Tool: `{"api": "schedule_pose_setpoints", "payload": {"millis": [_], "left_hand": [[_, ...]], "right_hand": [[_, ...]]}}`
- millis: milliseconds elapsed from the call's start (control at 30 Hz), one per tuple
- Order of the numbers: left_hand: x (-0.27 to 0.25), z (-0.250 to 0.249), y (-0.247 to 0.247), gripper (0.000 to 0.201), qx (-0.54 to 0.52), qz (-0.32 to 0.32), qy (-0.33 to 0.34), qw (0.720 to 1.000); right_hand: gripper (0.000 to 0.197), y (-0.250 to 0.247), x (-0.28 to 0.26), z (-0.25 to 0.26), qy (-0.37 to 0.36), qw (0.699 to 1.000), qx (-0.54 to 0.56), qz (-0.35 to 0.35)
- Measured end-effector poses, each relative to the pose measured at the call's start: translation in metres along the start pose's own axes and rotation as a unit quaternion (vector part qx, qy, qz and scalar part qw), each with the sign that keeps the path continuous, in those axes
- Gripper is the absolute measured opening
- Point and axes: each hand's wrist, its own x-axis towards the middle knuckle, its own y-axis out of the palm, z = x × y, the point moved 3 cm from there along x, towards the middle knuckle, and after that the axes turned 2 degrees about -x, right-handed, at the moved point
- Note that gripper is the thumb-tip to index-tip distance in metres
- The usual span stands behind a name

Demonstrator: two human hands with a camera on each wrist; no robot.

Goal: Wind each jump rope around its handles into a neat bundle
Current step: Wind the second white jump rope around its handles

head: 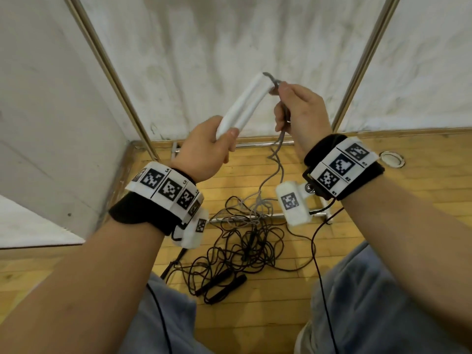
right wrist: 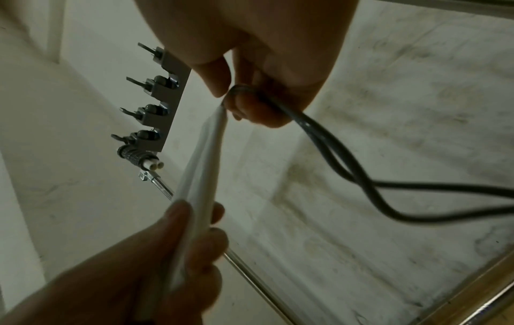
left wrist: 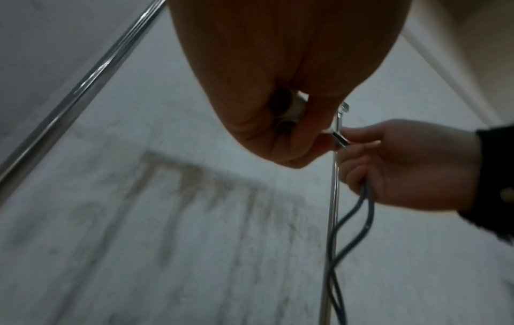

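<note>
Winding is just starting: the left hand (head: 204, 152) grips both white handles (head: 242, 106) while the right hand (head: 298, 111) pinches the doubled grey rope (head: 277, 162), which must next loop round them.

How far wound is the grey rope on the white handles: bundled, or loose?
Loose. The grey rope trails from the right hand to the floor, and the white handles in the left hand look bare.

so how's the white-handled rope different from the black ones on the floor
The white handles are held together in the left hand, raised; the black handles lie on the floor. The grey cord hangs from the right hand; the black cord sits in a tangled heap. None is wound yet.
</note>
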Motion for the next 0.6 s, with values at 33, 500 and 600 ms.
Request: {"api": "schedule_pose_setpoints", "payload": {"millis": [33, 500, 600], "left_hand": [[0.001, -0.003, -0.001, 0.018, -0.038, -0.022, -0.007, 0.999], [0.02, 0.004, -0.006, 0.005, -0.258, -0.109, -0.119, 0.953], [0.024, 0.013, -0.002, 0.007, -0.243, -0.151, -0.142, 0.948]], "right_hand": [[0.028, 0.0, -0.001, 0.0, -0.003, 1.0, -0.014, 0.009], [0.038, 0.037, -0.001, -0.033, 0.027, 0.988, -0.103, 0.116], [0.036, 0.045, -0.002, -0.044, 0.031, 0.973, -0.174, 0.15]]}}
